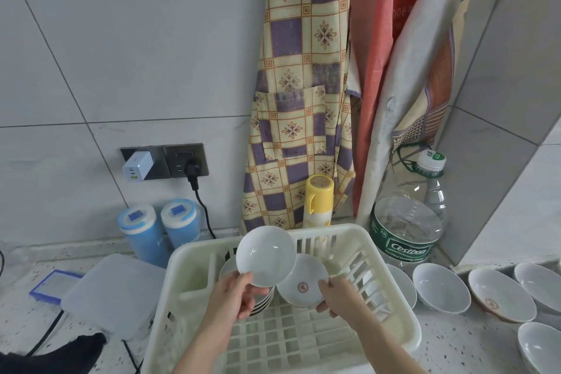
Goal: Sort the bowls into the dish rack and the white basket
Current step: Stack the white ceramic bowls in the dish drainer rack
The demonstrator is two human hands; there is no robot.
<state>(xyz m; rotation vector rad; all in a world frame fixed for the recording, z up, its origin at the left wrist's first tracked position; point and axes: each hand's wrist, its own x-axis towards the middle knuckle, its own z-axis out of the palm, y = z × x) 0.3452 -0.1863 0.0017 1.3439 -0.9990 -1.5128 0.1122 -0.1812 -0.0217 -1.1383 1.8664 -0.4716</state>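
Standing at a speckled terrazzo counter [455, 340] against a grey tiled wall [121, 39]. Corner behind holds a hanging checked apron [300, 85], a yellow cup [317, 203] upside down on a bottle, two blue lidded canisters [161, 231], a big clear water jug [409, 222], a wall socket with a white charger [138, 166] and a black plug [192, 171]. Frosted plastic lid [112, 291] lies flat, left of the basket.

White basket [391, 291]: cream plastic, rectangular, slotted walls, grid floor, rounded rim. Inside at its back left, a stack of bowls [264, 302] with dark rims.

Left hand [233, 294] holds a plain white bowl [265, 255], glossy, shallow, round, tilted so the inside faces the camera, above the stack. Thumb on the near inner rim, other fingers curled behind it, pinching the edge.

Right hand [335, 297] holds a small white dish with a red centre emblem [302, 284], just beside and partly behind the plain bowl, over the basket interior. Thumb on top of the rim, fingers wrapped under. Both forearms reach in from the bottom edge.

Right of the basket, a row of deeper white bowls [440, 287] sits upright on the counter; one [498, 294] has a reddish pattern on its outer wall. Dish rack: cannot tell which item it is.
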